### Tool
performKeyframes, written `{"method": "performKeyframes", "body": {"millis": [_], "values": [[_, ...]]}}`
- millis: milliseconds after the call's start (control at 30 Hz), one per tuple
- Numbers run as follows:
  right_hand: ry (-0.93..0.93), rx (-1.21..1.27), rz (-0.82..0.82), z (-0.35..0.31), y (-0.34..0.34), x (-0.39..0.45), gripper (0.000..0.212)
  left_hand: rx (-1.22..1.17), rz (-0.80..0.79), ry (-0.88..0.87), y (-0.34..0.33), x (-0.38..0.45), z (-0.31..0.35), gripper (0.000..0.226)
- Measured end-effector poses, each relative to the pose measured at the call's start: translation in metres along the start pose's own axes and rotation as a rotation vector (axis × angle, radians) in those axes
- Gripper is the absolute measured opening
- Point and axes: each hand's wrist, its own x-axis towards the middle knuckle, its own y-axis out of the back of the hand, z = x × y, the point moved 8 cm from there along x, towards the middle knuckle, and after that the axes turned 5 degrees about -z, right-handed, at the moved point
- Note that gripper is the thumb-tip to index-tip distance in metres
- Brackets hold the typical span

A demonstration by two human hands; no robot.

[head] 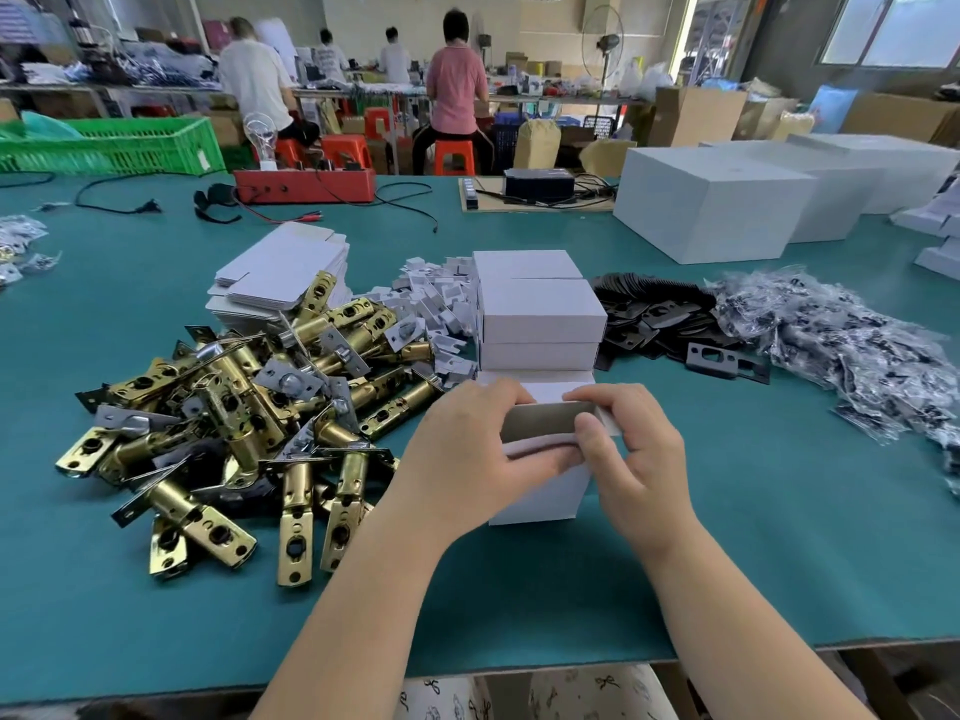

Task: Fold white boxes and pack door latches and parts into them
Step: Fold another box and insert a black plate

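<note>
A small white box [540,498] stands on the green table in front of me, its grey-lined top flap partly folded over. My left hand [462,454] grips the box's left side, thumb across the front under the flap. My right hand [634,459] pinches the flap's right end. Behind it rises a stack of closed white boxes [540,309]. A heap of brass door latches [234,423] lies to the left. Flat white box blanks [280,272] are stacked behind the latches.
Small white card inserts [436,298] lie beside the stack. Black strike plates [660,314] and bagged screws [852,350] spread to the right. Large white cartons [711,210] stand at the back right, a red tester box [304,185] at the back. Several people sit beyond the table.
</note>
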Motion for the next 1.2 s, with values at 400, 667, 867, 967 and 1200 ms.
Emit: {"method": "performKeyframes", "body": {"millis": [400, 667, 867, 967, 1200], "values": [[-0.038, -0.034, -0.053, 0.010, 0.001, 0.004, 0.028, 0.320, -0.138, 0.282, 0.062, -0.007, -0.062, 0.049], [0.002, -0.007, -0.038, 0.007, 0.000, 0.001, 0.026, 0.529, -0.317, 0.327, 0.058, -0.017, -0.077, 0.010], [-0.007, 0.012, -0.025, 0.009, -0.001, 0.001, 0.025, 0.061, -0.059, 0.204, 0.082, -0.017, -0.055, 0.016], [0.009, -0.003, -0.009, 0.008, -0.001, 0.002, 0.026, -0.220, 0.138, 0.151, 0.093, -0.012, -0.034, 0.015], [0.039, -0.014, 0.038, 0.005, -0.001, 0.001, 0.040, -0.720, 0.351, 0.315, 0.067, 0.008, -0.018, 0.011]]}}
